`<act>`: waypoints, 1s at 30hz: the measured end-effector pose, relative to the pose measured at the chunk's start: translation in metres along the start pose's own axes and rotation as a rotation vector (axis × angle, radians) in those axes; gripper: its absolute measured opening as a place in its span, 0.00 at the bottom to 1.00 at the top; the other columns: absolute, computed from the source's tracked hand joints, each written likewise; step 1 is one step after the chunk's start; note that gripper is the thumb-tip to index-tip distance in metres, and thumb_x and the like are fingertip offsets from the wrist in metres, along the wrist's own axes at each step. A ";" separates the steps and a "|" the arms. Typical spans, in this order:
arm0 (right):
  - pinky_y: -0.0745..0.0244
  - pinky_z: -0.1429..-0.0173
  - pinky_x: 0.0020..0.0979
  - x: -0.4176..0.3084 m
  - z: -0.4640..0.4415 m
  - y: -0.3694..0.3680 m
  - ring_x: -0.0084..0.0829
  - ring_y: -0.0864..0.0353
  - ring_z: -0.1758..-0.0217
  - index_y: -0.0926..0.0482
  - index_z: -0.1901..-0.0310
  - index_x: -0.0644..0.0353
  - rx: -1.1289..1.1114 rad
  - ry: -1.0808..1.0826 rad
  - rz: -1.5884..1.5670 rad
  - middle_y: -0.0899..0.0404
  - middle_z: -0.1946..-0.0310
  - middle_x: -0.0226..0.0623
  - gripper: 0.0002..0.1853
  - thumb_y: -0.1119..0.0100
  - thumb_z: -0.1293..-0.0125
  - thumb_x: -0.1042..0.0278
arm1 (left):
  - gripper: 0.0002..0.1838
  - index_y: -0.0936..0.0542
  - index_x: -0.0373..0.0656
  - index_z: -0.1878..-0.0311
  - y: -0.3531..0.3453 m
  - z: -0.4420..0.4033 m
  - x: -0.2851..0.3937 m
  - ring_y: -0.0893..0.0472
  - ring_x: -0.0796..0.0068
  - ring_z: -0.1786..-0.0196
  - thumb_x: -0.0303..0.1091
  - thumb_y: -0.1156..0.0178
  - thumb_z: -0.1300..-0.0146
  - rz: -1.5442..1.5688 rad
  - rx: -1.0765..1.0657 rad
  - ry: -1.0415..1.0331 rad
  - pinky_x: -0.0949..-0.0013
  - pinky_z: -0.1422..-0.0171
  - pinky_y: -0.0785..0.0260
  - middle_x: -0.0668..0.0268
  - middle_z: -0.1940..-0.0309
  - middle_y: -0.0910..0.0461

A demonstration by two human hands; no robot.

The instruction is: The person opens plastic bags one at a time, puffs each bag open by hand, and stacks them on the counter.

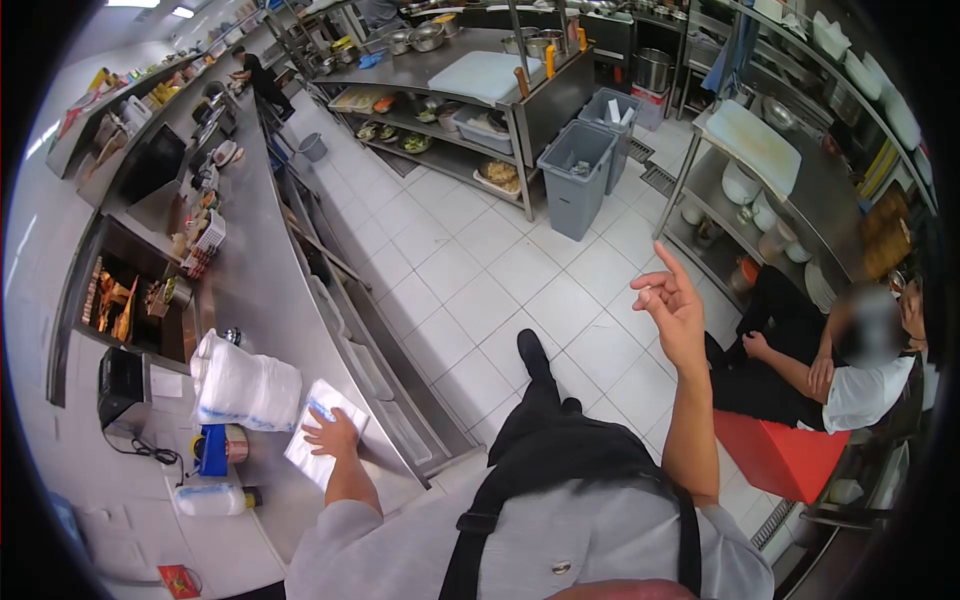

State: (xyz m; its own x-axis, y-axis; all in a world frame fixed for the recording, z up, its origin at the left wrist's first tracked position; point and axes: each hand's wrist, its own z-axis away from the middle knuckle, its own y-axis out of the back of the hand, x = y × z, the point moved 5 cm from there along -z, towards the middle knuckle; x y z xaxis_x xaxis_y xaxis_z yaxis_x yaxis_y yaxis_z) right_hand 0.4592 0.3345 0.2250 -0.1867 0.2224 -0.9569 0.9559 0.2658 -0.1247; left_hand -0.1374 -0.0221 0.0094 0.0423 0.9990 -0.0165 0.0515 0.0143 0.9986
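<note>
My left hand (pixel 331 433) lies flat with its fingers spread on a white plastic-wrapped packet (pixel 318 462) with blue print, at the edge of the steel counter (pixel 262 300). Just behind that packet sits a large bundle of white plastic bags (pixel 245 385). A blue tape dispenser (pixel 212 450) with a roll of tape stands to its left, with a white bottle (pixel 212 499) lying nearer to me. My right hand (pixel 672 302) is raised over the tiled floor, index finger stretched out, the other fingers partly curled, and nothing visible in it.
Grey bins (pixel 577 175) stand beside a steel prep table (pixel 470 80). At the right a person sits on a red seat (pixel 775 450), near a shelf unit with a cutting board (pixel 752 145). Another person stands at the far left counter. A grey bucket (pixel 313 147) is on the floor.
</note>
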 end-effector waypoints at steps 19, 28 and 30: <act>0.22 0.52 0.26 -0.023 -0.006 -0.015 0.21 0.20 0.61 0.45 0.21 0.60 -0.064 0.067 -0.014 0.18 0.55 0.40 0.38 0.39 0.30 0.79 | 0.37 0.46 0.68 0.18 -0.005 -0.007 -0.003 0.50 0.44 0.18 0.64 0.57 0.28 -0.056 0.040 -0.004 0.27 0.23 0.58 0.51 0.18 0.52; 0.23 0.52 0.25 -0.039 -0.004 -0.011 0.22 0.20 0.61 0.45 0.21 0.62 -0.041 0.108 -0.009 0.17 0.55 0.41 0.39 0.39 0.31 0.80 | 0.37 0.45 0.67 0.19 -0.003 -0.007 -0.001 0.49 0.44 0.18 0.65 0.57 0.28 -0.049 0.047 0.004 0.27 0.22 0.59 0.52 0.18 0.51; 0.23 0.53 0.24 -0.042 -0.004 -0.009 0.22 0.20 0.61 0.45 0.21 0.62 -0.041 0.123 -0.011 0.17 0.55 0.41 0.39 0.38 0.31 0.79 | 0.37 0.44 0.67 0.19 -0.005 -0.007 -0.002 0.49 0.44 0.18 0.65 0.56 0.28 -0.053 0.047 0.005 0.27 0.22 0.58 0.52 0.18 0.51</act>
State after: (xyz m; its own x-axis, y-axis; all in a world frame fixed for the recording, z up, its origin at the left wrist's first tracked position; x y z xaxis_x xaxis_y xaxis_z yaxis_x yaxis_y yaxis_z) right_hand 0.4575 0.3262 0.2668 -0.2261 0.3322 -0.9157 0.9440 0.3066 -0.1218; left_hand -0.1445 -0.0235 0.0047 0.0329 0.9970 -0.0694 0.1002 0.0658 0.9928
